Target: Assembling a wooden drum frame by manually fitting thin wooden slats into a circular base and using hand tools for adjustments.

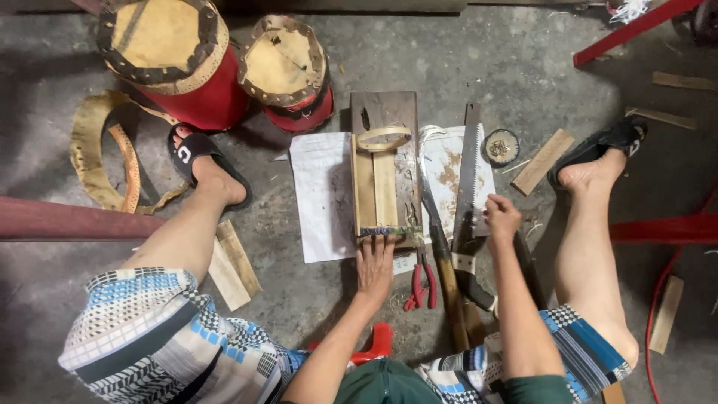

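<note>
The person sits low over a concrete floor, feet apart, and works on a small set of bamboo slats that lie side by side on a dark wooden board. The board rests on a white sheet of paper. The left hand presses flat on the near end of the slats, the fingers spread and lying on the wood, not closed around anything. A thin bamboo ring lies on the far end of the slats.

The right hand is just beside a hand saw, which lies on the paper with its teeth turned to the right. The fingers curl down on the blade or at its edge; I cannot tell if they really grip it.

The slats look light, dry and stiff, so I judge that they slide easily on the board and need firm pressure from above, as the left hand gives. They may split along the grain if they are bent. The saw is stiff and sharp along the teeth; its wooden handle, near the right knee, seems the safe place to take it.

Red pliers and a long knife lie between the hands. Two red drums stand at the far left.
</note>
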